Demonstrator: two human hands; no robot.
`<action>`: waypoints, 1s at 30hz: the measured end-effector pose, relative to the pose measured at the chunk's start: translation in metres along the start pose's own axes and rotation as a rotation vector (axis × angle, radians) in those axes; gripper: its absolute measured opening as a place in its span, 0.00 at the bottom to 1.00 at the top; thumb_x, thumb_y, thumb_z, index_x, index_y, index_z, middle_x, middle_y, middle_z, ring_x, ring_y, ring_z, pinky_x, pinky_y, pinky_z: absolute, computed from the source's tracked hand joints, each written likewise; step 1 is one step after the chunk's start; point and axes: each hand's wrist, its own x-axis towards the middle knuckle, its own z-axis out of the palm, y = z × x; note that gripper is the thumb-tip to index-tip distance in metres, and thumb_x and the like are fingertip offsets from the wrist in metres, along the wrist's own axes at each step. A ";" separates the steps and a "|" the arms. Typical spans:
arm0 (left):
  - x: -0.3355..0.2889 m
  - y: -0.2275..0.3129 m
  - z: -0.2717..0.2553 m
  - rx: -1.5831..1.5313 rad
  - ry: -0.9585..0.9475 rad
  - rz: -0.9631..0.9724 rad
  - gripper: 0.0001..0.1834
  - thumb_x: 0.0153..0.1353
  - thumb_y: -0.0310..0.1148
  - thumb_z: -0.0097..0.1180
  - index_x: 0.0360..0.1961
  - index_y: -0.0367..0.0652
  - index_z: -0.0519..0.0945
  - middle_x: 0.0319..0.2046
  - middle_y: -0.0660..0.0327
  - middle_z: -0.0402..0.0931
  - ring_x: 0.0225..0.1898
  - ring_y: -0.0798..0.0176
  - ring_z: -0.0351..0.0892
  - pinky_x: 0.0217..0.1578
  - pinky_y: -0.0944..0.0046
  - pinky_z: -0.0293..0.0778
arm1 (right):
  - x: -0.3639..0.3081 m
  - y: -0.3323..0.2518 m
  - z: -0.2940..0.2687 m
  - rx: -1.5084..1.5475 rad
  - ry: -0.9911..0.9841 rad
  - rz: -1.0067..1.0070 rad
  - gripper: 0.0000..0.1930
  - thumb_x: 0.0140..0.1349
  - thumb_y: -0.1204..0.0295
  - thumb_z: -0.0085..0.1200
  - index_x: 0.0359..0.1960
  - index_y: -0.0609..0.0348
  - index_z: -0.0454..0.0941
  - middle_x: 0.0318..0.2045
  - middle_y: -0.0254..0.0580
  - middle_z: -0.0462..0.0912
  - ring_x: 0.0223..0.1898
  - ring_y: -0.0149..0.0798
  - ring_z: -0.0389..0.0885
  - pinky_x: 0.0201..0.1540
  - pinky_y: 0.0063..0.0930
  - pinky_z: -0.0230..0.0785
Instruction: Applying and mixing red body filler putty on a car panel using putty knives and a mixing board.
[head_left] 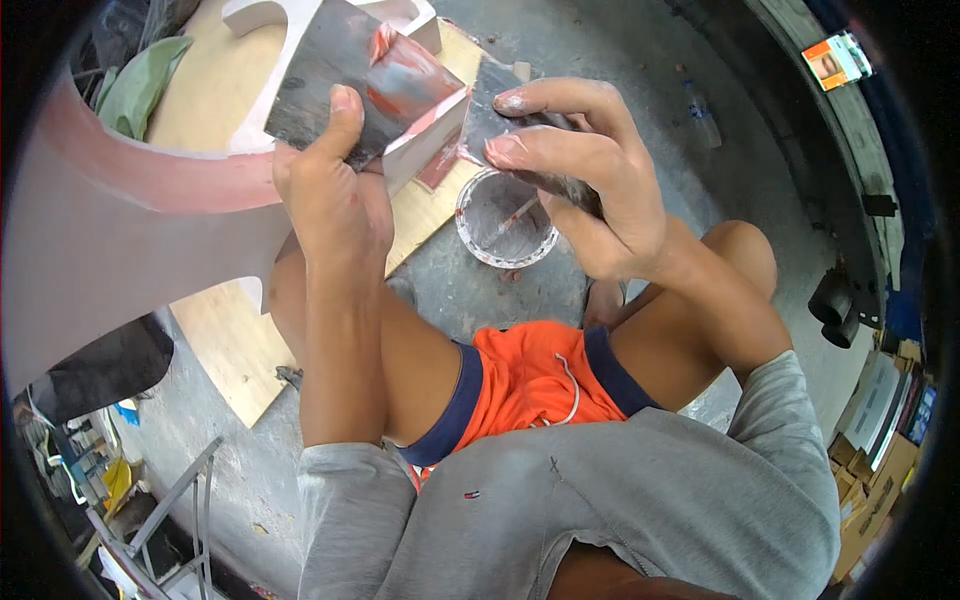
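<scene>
A flat dark-grey mixing plate (315,75) is gripped in my left hand (338,205), the thumb pressed on its top. Red and grey putty (410,80) lies smeared across its right part. My right hand (610,175) closes round a putty knife (483,108), whose blade points left, close to the plate's right edge. Both my fingertips on that hand carry pale and pink smears. To the left curves a large pale panel (130,270) with a pink band of filler along its upper edge. Part of a white frame-like piece (255,115) shows behind the plate.
A round tub (463,222) with a stick inside stands on the floor between my feet. Plywood (235,365) lies under the panel. A green bag (145,85) is at upper left, a plastic bottle (702,115) at upper right, a metal frame (165,520) lower left, cardboard boxes (880,500) lower right.
</scene>
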 end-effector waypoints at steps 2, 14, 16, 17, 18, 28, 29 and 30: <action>-0.005 -0.002 0.003 -0.041 -0.128 -0.078 0.17 0.73 0.28 0.55 0.58 0.28 0.73 0.51 0.53 0.80 0.54 0.57 0.80 0.60 0.52 0.75 | 0.003 0.006 0.008 0.053 0.055 -0.080 0.30 0.43 0.90 0.51 0.52 0.60 0.82 0.57 0.61 0.71 0.60 0.56 0.75 0.62 0.48 0.67; -0.005 -0.007 -0.011 -0.120 -0.213 -0.176 0.20 0.71 0.26 0.56 0.62 0.33 0.72 0.54 0.54 0.80 0.56 0.56 0.80 0.61 0.48 0.74 | -0.003 0.056 0.012 -0.342 0.047 -0.023 0.36 0.45 0.91 0.50 0.56 0.46 0.83 0.60 0.48 0.71 0.60 0.51 0.70 0.60 0.41 0.69; -0.006 -0.001 -0.015 -0.152 -0.249 -0.215 0.21 0.71 0.25 0.57 0.62 0.33 0.71 0.54 0.54 0.80 0.56 0.56 0.81 0.61 0.48 0.74 | -0.006 0.057 0.010 -0.682 -0.176 0.200 0.34 0.46 0.88 0.51 0.56 0.44 0.84 0.58 0.45 0.75 0.59 0.51 0.71 0.61 0.41 0.68; -0.009 0.002 -0.015 -0.108 -0.223 -0.151 0.21 0.70 0.23 0.57 0.62 0.33 0.71 0.53 0.54 0.80 0.55 0.56 0.81 0.61 0.48 0.75 | -0.006 0.055 0.008 -0.683 -0.173 0.208 0.34 0.46 0.88 0.51 0.56 0.44 0.84 0.58 0.45 0.75 0.59 0.51 0.71 0.61 0.41 0.68; -0.011 0.004 -0.012 -0.064 -0.196 -0.087 0.21 0.70 0.22 0.57 0.63 0.32 0.70 0.53 0.54 0.80 0.55 0.56 0.81 0.60 0.49 0.76 | -0.005 0.052 0.003 -0.659 -0.140 0.217 0.32 0.48 0.83 0.54 0.56 0.38 0.84 0.58 0.42 0.76 0.57 0.52 0.72 0.57 0.44 0.69; -0.018 0.000 0.001 0.276 -0.013 0.155 0.18 0.66 0.18 0.60 0.56 0.28 0.73 0.49 0.51 0.80 0.48 0.59 0.82 0.52 0.56 0.80 | -0.010 0.000 0.026 -0.613 -0.214 0.136 0.27 0.49 0.79 0.57 0.53 0.38 0.86 0.53 0.40 0.78 0.56 0.51 0.74 0.52 0.45 0.67; -0.015 -0.001 -0.002 0.233 0.047 0.141 0.18 0.66 0.18 0.60 0.56 0.27 0.74 0.50 0.51 0.80 0.48 0.60 0.82 0.52 0.57 0.80 | -0.020 0.004 0.030 -0.588 -0.331 0.189 0.27 0.49 0.78 0.57 0.52 0.39 0.86 0.53 0.40 0.78 0.55 0.51 0.74 0.52 0.46 0.67; -0.013 -0.002 -0.003 0.233 0.041 0.141 0.18 0.66 0.18 0.60 0.56 0.27 0.74 0.50 0.51 0.80 0.48 0.60 0.82 0.52 0.57 0.80 | -0.027 0.006 0.030 -0.561 -0.448 0.243 0.27 0.49 0.78 0.57 0.52 0.39 0.86 0.53 0.41 0.78 0.55 0.51 0.74 0.51 0.46 0.67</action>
